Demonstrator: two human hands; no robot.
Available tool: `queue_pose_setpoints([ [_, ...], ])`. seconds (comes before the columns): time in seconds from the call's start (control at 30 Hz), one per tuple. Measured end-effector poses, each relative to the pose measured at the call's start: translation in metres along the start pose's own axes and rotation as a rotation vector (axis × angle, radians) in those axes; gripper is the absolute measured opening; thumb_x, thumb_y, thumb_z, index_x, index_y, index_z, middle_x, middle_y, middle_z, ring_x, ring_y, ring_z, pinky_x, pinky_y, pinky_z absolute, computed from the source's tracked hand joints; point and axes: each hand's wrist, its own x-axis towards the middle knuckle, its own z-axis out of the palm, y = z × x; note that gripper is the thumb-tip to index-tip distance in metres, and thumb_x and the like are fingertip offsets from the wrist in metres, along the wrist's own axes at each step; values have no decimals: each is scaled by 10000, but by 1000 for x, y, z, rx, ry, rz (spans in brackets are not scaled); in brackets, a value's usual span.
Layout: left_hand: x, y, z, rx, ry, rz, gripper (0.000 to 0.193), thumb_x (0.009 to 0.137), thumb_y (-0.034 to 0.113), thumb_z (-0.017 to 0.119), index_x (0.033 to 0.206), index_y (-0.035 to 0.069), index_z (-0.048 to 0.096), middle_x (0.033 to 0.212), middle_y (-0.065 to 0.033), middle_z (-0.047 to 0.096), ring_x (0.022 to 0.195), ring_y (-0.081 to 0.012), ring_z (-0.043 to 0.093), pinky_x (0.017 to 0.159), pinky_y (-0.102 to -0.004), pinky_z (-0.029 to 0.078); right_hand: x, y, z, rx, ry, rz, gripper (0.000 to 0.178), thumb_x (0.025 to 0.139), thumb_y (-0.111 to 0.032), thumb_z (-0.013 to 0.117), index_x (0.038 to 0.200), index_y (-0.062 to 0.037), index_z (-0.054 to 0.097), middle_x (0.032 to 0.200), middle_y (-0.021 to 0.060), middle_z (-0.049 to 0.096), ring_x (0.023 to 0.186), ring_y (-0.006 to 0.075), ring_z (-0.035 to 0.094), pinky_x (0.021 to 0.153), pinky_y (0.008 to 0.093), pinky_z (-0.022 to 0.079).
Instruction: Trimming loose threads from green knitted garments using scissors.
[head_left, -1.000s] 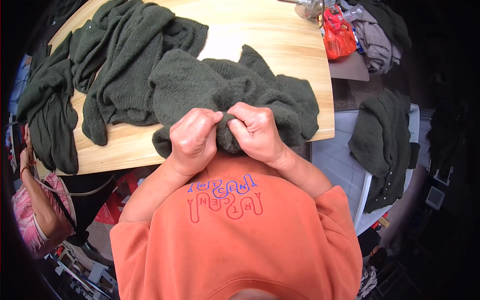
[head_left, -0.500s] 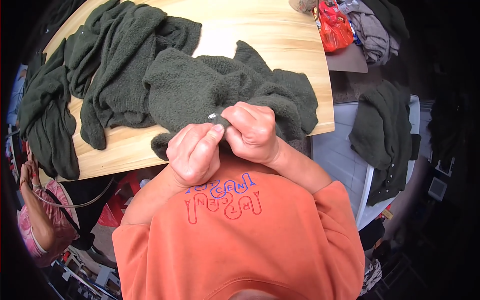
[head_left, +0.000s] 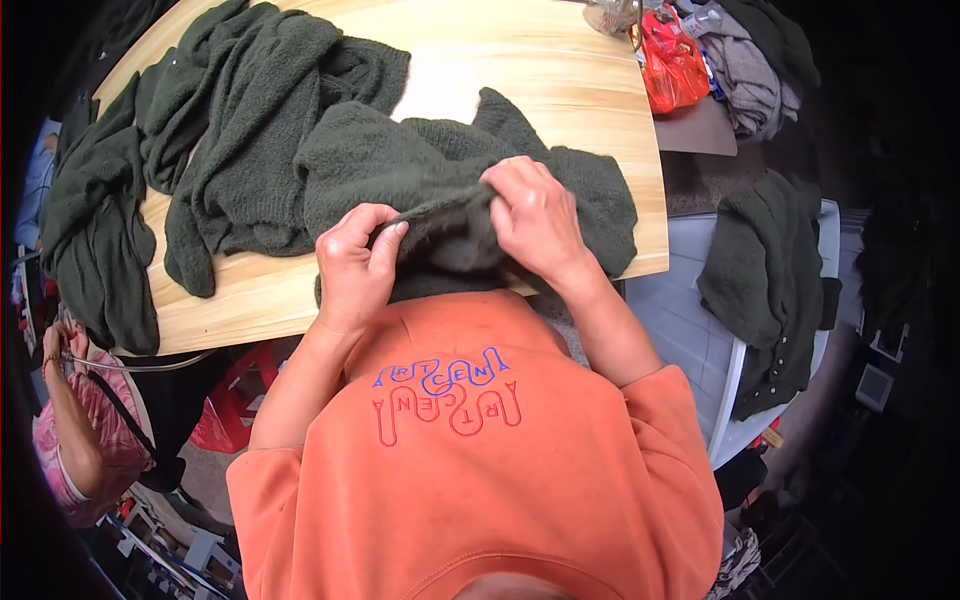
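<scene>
A dark green knitted sweater [head_left: 390, 165] lies bunched at the near edge of the table, part of it lifted toward me. My left hand [head_left: 355, 262] pinches its edge between thumb and fingers. Farther right, my right hand [head_left: 532, 215] grips the same edge, its fingers curled over the fabric. Between the two hands the edge is stretched, and a darker fold of the inside [head_left: 450, 240] shows below it. The rest of the garment spreads rightward beyond my right hand.
More dark green knitwear [head_left: 245, 130] is heaped on the wooden table [head_left: 530, 50]. At right, a white bin [head_left: 680, 260] holds a buttoned green cardigan [head_left: 765, 290]. A red plastic bag [head_left: 672, 62] sits at the back right. Another person in pink [head_left: 85, 430] is at the left.
My hands were close together at one spot with a small white mark beside them. They have moved apart, drawing the edge out between them, and the white mark no longer shows.
</scene>
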Motion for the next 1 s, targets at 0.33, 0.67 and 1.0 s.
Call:
queue_pose_setpoints([
  [0.33, 7, 14, -11, -342, -317, -206, 55, 773, 6, 582, 727, -13, 559, 597, -19, 521, 553, -66, 462, 482, -230, 373, -6, -34, 13, 655, -231, -70, 45, 738, -11, 587, 727, 3, 546, 643, 108, 510, 560, 241, 507, 485, 318, 392],
  [0.67, 7, 14, -6, -799, -311, -417, 100, 813, 51, 561, 717, 21, 563, 640, 40, 523, 580, -18, 426, 524, -182, 347, -6, -22, 6, 351, -40, -213, 144, 664, -2, 600, 798, -5, 549, 756, 128, 544, 695, 282, 538, 617, 351, 439],
  [1.0, 25, 10, -18, -1022, -192, -569, 134, 830, 105, 550, 707, 52, 556, 695, 14, 555, 615, -43, 478, 580, -213, 395, -66, 19, 23, 529, -75, 146, 323, 649, 5, 657, 952, 23, 546, 882, 122, 578, 820, 225, 572, 746, 289, 449],
])
